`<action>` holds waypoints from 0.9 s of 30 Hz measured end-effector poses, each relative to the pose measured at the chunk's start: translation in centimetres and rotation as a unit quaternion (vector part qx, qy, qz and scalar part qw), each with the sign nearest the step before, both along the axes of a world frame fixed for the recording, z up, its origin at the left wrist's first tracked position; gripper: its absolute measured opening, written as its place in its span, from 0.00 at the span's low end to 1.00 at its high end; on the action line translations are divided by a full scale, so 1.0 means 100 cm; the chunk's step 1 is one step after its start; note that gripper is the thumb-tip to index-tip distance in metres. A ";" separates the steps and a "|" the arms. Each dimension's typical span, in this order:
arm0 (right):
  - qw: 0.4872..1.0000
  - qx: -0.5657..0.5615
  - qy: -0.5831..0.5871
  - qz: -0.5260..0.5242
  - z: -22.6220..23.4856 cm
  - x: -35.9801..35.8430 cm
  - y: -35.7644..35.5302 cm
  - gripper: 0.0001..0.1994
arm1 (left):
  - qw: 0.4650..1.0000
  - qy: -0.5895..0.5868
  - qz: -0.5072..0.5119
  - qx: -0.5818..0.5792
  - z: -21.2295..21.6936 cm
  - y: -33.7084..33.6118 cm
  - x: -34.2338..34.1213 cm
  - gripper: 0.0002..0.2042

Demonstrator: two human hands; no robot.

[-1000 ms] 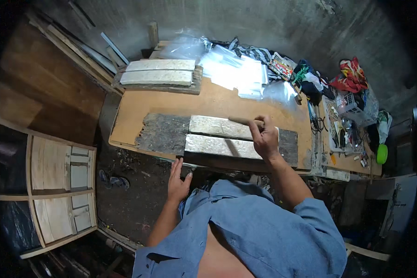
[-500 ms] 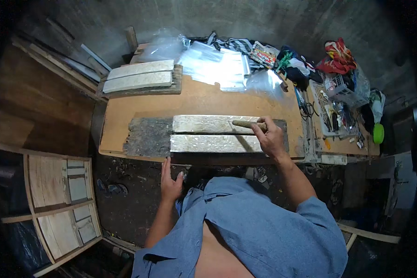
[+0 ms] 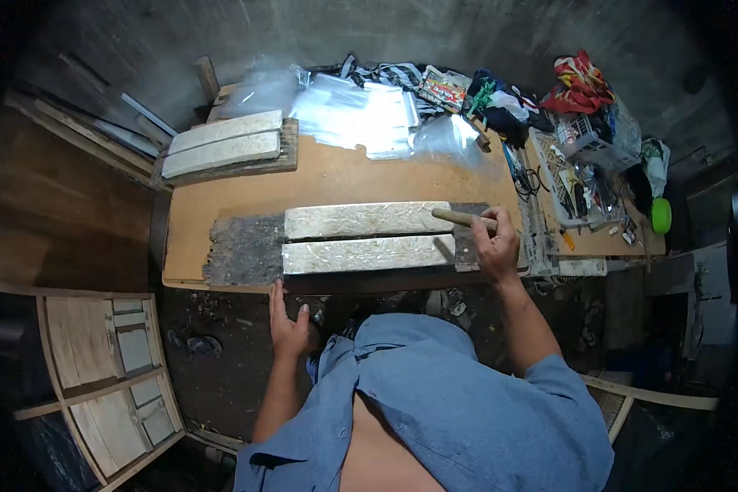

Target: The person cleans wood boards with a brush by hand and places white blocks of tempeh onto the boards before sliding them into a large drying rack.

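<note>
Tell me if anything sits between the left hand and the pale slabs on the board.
Nothing visible does. The left hand rests flat at the table's near edge, just below the front pale slab. Only bare dark board lies between. The right hand holds a wooden-handled tool.

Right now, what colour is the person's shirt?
Blue: the shirt shows best in the head view.

A short, round, light-brown wooden handle (image 3: 462, 217) is lying nearly level, pointing left over the right end of the far slab. Two long, pale, speckled rectangular slabs (image 3: 367, 237) are lying flat side by side, parallel, with a narrow gap between them. They are resting on a dark, weathered wooden board (image 3: 242, 250) that is sticking out past their left ends, along the near edge of an orange-brown table.
</note>
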State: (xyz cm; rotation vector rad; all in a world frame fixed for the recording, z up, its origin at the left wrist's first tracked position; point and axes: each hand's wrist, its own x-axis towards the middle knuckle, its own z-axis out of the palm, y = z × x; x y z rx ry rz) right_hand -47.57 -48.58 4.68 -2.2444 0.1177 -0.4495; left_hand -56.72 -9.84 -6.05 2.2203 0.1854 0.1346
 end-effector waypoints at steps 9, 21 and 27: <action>0.999 0.017 0.034 -0.033 -0.002 -0.002 -0.017 0.12 | 0.999 -0.025 0.011 0.022 -0.005 0.002 0.004 0.36; 0.998 -0.038 -0.025 -0.038 0.013 0.003 -0.009 0.11 | 0.999 -0.021 0.035 -0.016 -0.006 0.007 0.002 0.36; 0.983 -0.144 -0.093 0.058 0.009 0.020 0.040 0.12 | 0.999 -0.009 0.042 -0.023 -0.003 0.012 -0.001 0.36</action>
